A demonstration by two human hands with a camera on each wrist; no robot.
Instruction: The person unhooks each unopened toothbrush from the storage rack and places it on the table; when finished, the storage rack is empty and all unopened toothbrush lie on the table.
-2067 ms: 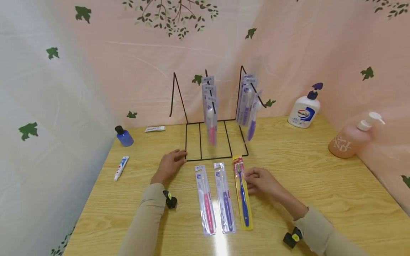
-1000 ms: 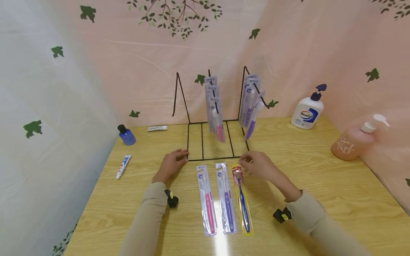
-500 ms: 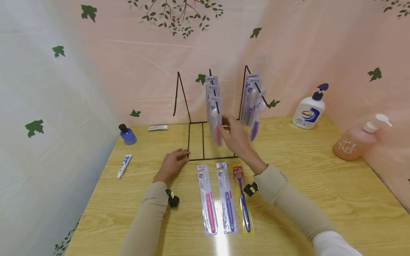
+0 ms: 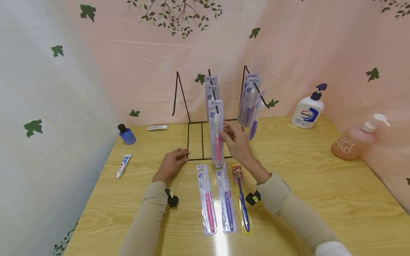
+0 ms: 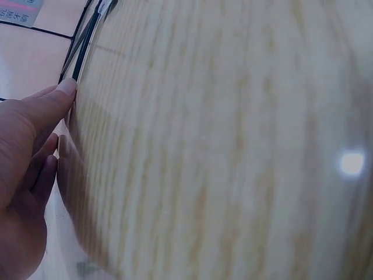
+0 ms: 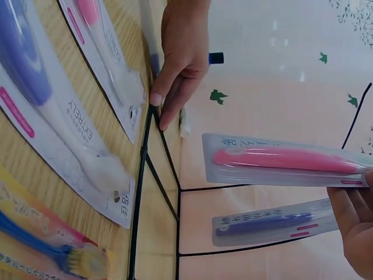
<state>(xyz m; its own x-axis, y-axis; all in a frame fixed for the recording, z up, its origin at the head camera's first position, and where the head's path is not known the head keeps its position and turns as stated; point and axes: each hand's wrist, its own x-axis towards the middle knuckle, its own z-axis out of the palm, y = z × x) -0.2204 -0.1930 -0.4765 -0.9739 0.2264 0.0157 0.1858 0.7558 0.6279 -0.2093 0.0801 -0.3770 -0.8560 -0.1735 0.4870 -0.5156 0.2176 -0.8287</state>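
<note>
I have the right grip (image 4: 237, 142) pinching the side edge of a pink toothbrush pack (image 4: 213, 124) between thumb and fingers, at the front end of the middle prong of a black wire rack (image 4: 202, 140). The pack is upright, and the tip of the prong shows in front of its card near the top; on my right wrist feed the pink handle runs up to those fingers. Behind it, a little apart, more hanging packs (image 4: 210, 90) share that prong. The left grip (image 4: 169, 165) is down at the rack's near left corner, grasping the base wire, and my left wrist feed shows the thumb tip against it. On the right prong I see purple hanging packs (image 4: 250, 101), the front one askew. In front of the rack, three packs lie side by side on the worktop (image 4: 288, 185): a flat pink pack (image 4: 207, 204) at left, a flat purple pack (image 4: 227, 206) in the middle and a yellow-backed blue pack (image 4: 244, 206) at right. Over to the left I can see a blue bottle (image 4: 127, 136), a white tube (image 4: 157, 127) and a toothpaste tube (image 4: 123, 166); over to the right, a white pump bottle (image 4: 307, 112) and a peach pump bottle (image 4: 349, 142).
</note>
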